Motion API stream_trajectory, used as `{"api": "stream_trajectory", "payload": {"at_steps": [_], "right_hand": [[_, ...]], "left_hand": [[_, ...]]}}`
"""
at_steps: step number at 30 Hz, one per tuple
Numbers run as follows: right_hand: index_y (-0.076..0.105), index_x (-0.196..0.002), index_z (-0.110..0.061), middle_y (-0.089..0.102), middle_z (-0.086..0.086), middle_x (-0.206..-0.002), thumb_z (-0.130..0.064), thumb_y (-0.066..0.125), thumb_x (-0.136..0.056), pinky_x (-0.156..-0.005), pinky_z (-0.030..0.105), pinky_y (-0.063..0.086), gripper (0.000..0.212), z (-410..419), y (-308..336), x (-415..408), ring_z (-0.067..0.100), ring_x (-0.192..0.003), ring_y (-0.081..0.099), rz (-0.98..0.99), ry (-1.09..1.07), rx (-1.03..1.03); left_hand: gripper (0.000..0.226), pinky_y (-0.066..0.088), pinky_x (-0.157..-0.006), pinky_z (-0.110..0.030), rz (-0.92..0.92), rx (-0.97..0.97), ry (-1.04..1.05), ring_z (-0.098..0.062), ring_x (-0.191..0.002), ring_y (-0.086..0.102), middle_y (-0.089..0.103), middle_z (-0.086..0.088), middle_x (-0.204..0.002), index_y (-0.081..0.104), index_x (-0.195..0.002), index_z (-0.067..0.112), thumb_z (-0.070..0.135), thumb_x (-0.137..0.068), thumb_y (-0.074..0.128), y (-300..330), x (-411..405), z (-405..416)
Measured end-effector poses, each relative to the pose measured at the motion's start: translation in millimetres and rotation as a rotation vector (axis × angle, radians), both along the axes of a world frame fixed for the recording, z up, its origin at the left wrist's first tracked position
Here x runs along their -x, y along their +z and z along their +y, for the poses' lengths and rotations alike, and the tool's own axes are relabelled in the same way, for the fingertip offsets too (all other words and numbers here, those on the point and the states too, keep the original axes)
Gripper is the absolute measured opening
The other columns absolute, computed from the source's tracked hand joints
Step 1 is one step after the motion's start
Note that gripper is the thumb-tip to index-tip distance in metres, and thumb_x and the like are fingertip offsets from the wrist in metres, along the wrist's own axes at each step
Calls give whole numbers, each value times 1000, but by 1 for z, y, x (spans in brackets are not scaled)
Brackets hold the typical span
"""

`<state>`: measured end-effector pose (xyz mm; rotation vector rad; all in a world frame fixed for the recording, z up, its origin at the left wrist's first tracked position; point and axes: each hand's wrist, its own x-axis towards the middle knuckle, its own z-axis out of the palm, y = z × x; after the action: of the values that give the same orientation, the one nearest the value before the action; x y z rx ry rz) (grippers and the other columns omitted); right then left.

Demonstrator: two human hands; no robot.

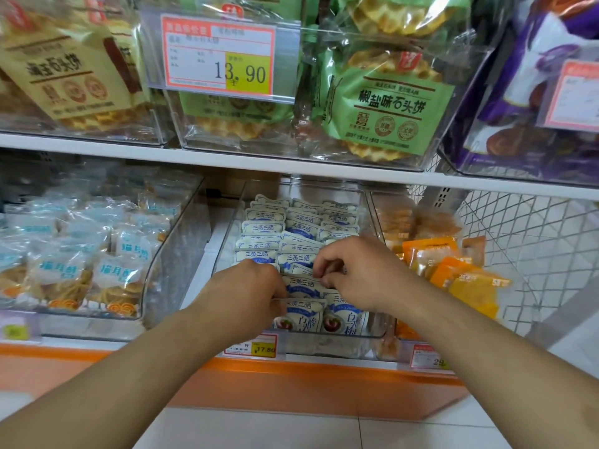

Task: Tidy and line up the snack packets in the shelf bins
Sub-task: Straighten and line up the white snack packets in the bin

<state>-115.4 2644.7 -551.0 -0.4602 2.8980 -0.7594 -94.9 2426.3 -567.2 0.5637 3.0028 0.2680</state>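
A clear plastic bin (362,218) on the lower shelf holds several small white-and-blue snack packets (264,228) standing in rows. My left hand (249,286) reaches into the bin's front left, fingers curled down onto a packet in the front rows (303,283). My right hand (359,270) is just right of it, thumb and fingers pinching the top edge of a packet in the middle row. Two front packets (343,319) stand upright against the bin's front wall.
A bin of pale blue biscuit packets (97,254) stands to the left, a bin of orange packets (453,270) to the right. Above, bins hold green (389,102) and yellow waffle bags behind a price tag (220,56). A wire mesh panel (534,238) closes the right side.
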Motion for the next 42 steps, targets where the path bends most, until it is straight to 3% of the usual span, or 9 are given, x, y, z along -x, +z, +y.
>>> {"api": "stream_trajectory", "payload": {"at_steps": [4, 8, 14, 19, 25, 30, 33, 36, 42], "right_hand": [[81, -101, -35, 77, -20, -98, -18, 78, -93, -90, 34, 60, 19, -4, 0, -1, -1, -91, 70, 42, 54, -32], [79, -112, -33, 77, -16, -110, -19, 66, -102, -88, 26, 53, 22, 8, 7, 0, 1, -99, 68, 77, 36, -40], [81, -108, -32, 73, -17, -107, -19, 73, -97, -92, 27, 51, 19, 17, 6, 10, -1, -91, 58, 85, 13, -120], [83, -106, -33, 78, -16, -99, -20, 76, -93, -89, 29, 55, 19, 2, 5, 20, 8, -92, 67, 42, 37, -184], [82, -89, -29, 75, -15, -88, -11, 74, -88, -82, 30, 58, 20, -13, 10, 30, 7, -86, 65, -6, 16, -216], [61, -91, -29, 67, -9, -88, -17, 61, -100, -72, 35, 57, 15, -13, 13, 30, 15, -82, 65, 77, -24, -19], [56, -98, -31, 71, -9, -92, -18, 69, -98, -76, 38, 58, 19, -15, 10, 22, 11, -85, 67, 7, 38, -38], [65, -101, -27, 76, -11, -88, -5, 72, -91, -83, 40, 60, 26, -12, 4, 18, 7, -88, 69, 49, 15, -62], [76, -116, -33, 72, -16, -100, -10, 63, -102, -84, 28, 59, 30, 13, 23, 11, 1, -91, 67, 240, -174, 157]], "left_hand": [[24, 59, -71, -31, 3, 12, 4, -13, -80, 65, 69, 9, -87, 75, -101, 35, 54, -88, 69, 2, 0, 3], [38, 59, -74, -31, -42, -196, 5, 0, -82, 63, 66, 19, -85, 70, -96, 37, 71, -78, 67, 2, 1, -5], [30, 55, -91, -35, 134, -307, -47, -6, -108, 60, 62, 18, -119, 66, -126, 35, 44, -98, 61, -8, 13, -2], [26, 54, -77, -27, 96, -291, -61, -6, -86, 62, 71, 13, -105, 73, -123, 38, 33, -101, 60, -13, 16, -3], [24, 50, -74, -16, 78, -306, -76, -4, -85, 63, 75, 13, -103, 75, -120, 37, 31, -101, 62, -11, 15, -7], [22, 42, -70, -4, 91, -312, -40, -2, -88, 66, 76, 14, -105, 76, -117, 36, 31, -100, 63, -11, 16, -8], [23, 48, -75, -13, 88, -314, -26, -4, -88, 67, 76, 11, -104, 76, -118, 35, 30, -99, 64, -9, 15, -7], [22, 53, -78, -17, 64, -322, -8, -6, -87, 66, 75, 10, -101, 76, -117, 36, 29, -99, 64, -6, 14, -7], [24, 53, -79, -19, 39, -355, 14, -3, -87, 65, 74, 15, -105, 74, -119, 38, 31, -101, 60, -8, 14, -6]]}}
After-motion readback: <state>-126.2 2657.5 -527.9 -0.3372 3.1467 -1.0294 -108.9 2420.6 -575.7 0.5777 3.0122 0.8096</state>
